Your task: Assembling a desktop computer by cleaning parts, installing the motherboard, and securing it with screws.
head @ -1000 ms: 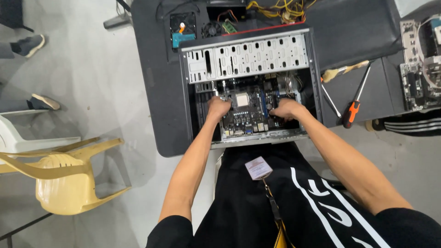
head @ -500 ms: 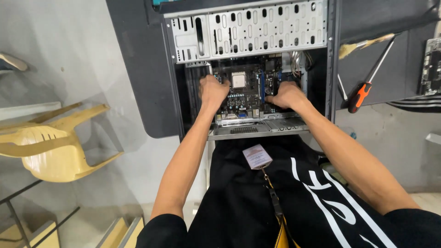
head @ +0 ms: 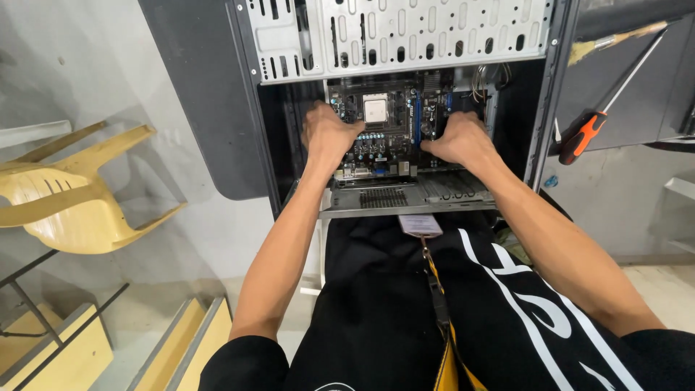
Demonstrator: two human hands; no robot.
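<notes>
I had both hands on the motherboard [head: 394,134] inside the open computer case [head: 405,43], seating it. My left hand [head: 327,137] pressed its 9 o'clock edge, fingers curled; my right hand [head: 457,139] gripped at 3 o'clock. Next called for aligning it squarely, I judged.

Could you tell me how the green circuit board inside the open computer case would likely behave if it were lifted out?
The green circuit board looks thin and flat, so probably stiff but slightly bendable. Its many small raised parts suggest it is fragile. Both the left hand and right hand grip its sides, hinting it is light but awkward.
</notes>
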